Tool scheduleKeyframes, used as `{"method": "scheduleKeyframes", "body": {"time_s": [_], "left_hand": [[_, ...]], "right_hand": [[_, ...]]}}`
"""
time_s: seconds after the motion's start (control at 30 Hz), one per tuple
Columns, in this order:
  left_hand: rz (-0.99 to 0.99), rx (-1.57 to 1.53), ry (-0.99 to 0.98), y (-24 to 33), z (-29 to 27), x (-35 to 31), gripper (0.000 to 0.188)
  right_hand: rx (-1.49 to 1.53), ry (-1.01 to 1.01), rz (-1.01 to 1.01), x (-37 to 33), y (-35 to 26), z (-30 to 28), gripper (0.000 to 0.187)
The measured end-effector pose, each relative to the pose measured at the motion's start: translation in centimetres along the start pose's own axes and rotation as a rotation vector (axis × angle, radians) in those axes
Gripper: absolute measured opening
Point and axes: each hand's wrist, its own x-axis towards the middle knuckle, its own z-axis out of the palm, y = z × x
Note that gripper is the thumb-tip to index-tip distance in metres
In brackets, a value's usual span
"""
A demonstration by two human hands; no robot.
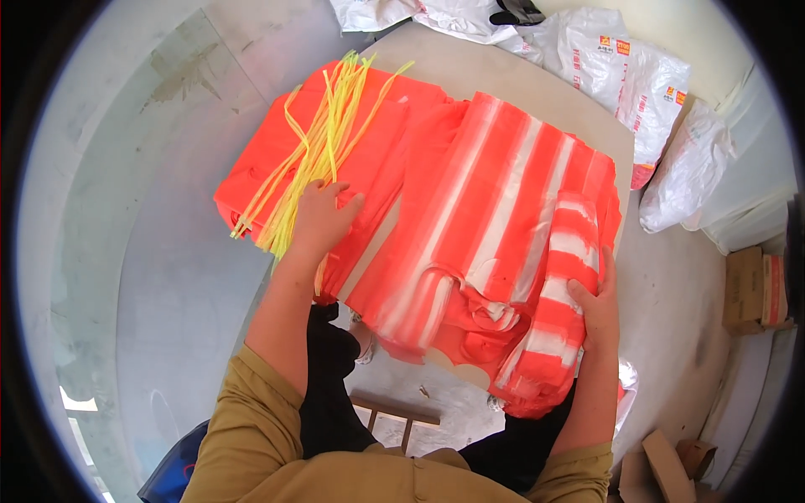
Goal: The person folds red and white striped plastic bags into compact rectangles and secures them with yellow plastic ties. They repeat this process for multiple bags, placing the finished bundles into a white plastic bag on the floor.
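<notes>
Some striped cloth (495,197) lies between the left hand (325,215), at yellow strips (317,159), its grip unclear, and the right hand (600,308), spread open against a near-right fold (555,314), seemingly steadying it.

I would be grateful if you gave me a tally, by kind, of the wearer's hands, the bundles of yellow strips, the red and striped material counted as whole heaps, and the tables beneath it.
Hands: 2 (left hand, right hand)
Bundle of yellow strips: 1
Heap of red and striped material: 1
Table: 1
Total: 5
</notes>
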Motion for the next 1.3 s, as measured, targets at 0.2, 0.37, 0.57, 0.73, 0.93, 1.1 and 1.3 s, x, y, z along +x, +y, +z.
{"method": "scheduleKeyframes", "body": {"time_s": [0.2,0.37,0.57,0.73,0.93,1.1,1.3], "left_hand": [[-0.013,-0.141,0.004,0.8,0.7,0.5,0.057],[-0.128,-1.102,-0.326,5.3,0.2,-0.7,0.047],[-0.185,-1.595,-0.995,16.1,5.3,-8.1,0.043],[-0.364,-1.954,-1.117,20.4,6.0,-13.3,0.05],[-0.547,-1.613,-0.97,21.0,7.8,-13.0,0.048],[-0.496,-1.613,-0.918,21.1,10.6,-12.9,0.048],[-0.569,-1.635,-0.911,21.7,9.6,-13.1,0.04]], "right_hand": [[0.168,-0.026,-0.002,0.7,0.3,-1.2,0.097],[0.331,-0.069,-0.038,1.1,0.9,-1.4,0.091],[0.493,-0.15,-0.083,-1.0,-0.2,-0.1,0.087],[0.178,-0.018,-0.108,-2.5,-1.4,2.6,0.09],[0.021,0.03,-0.122,-3.2,-0.6,4.0,0.094],[-0.048,-0.112,-0.089,-3.1,-1.1,2.2,0.089],[-0.483,-0.213,-0.212,-1.3,0.6,-3.0,0.067]]}}
